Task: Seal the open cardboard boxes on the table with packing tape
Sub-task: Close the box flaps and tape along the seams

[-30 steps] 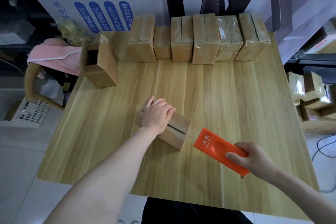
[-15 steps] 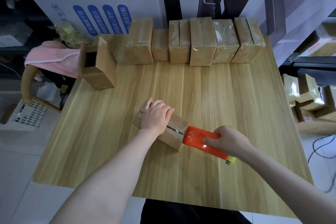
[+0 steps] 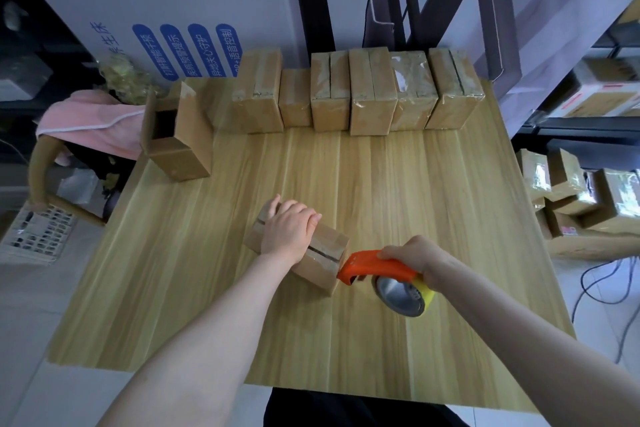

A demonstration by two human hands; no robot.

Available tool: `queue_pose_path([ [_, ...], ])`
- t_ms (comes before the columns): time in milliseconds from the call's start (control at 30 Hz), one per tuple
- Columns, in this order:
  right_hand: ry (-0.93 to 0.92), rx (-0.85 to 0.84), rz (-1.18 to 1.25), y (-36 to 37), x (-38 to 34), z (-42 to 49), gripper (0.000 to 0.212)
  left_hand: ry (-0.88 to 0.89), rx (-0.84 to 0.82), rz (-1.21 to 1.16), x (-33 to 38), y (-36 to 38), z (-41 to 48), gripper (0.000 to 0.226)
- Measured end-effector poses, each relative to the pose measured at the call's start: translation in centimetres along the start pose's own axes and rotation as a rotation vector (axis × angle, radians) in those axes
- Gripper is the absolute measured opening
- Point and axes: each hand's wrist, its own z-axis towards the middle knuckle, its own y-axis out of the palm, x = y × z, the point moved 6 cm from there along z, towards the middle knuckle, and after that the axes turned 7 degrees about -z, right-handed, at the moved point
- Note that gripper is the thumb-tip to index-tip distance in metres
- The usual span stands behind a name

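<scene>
- Found a small cardboard box (image 3: 329, 241) lying on the wooden table (image 3: 381, 184), a little nearer the front edge than the middle and skewed to the table's sides. Its flaps were down, with a dark seam running along its top.
- Saw the left hand (image 3: 289, 230) pressed palm-down on that box, with the fingers laid across the top to the far edge, gripping nothing, and the thumb pointing toward the box's far-left end.
- Saw the right hand (image 3: 412, 253) clamped round the handle of an orange tape dispenser (image 3: 374, 267), fingers curled over it.
- Noted the dispenser's front end touching the box's near-right end, right at the seam.
- Noted the tape roll (image 3: 403, 295), edged in yellow, hanging under the handle; could not tell whether it touched the table.
- Counted 6 closed boxes in a row (image 3: 372, 94) along the far edge, side by side, several glossy with tape.
- Spotted 1 open box (image 3: 183, 135) standing apart near the far-left corner, flaps up and dark inside.
- Saw a pink cloth (image 3: 90, 121) draped beyond the table's left side, with a white basket (image 3: 31, 236) on the floor below it.
- Saw more taped boxes (image 3: 571, 191) heaped on the floor to the right, with dark cables (image 3: 606, 288) trailing nearby.
</scene>
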Motion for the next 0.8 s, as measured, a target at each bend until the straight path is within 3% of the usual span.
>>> queue_pose_path([
  [100, 0.011, 0.045, 0.038, 0.6, 1.9, 0.3, 0.041, -0.017, -0.002, -0.032, -0.1, -0.1, 0.0, 0.05],
  [300, -0.268, 0.295, -0.169, -1.4, 1.5, -2.1, 0.044, -0.052, -0.144, -0.291, -0.6, -1.0, -0.3, 0.054],
  [400, -0.365, 0.327, -0.13, -2.8, 1.2, -3.0, 0.041, -0.054, -0.213, -0.179, -1.2, -1.0, -1.2, 0.042],
  [467, -0.427, 0.299, -0.031, -3.5, 1.1, -3.7, 0.038, -0.165, -0.156, -0.075, -2.1, -1.3, -2.0, 0.05],
  [533, -0.473, 0.25, 0.076, -3.9, 0.9, -4.6, 0.037, -0.397, -0.064, -0.032, -3.6, -1.9, -3.1, 0.063],
  [667, -0.471, 0.197, 0.273, -4.3, 0.5, -5.3, 0.036, -0.824, -0.009, -0.25, -5.1, -1.2, -5.7, 0.075],
  [800, -0.444, 0.195, 0.413, -4.1, -0.4, -5.8, 0.038, -0.882, 0.077, -0.485, -2.9, 0.1, -6.4, 0.06],
])
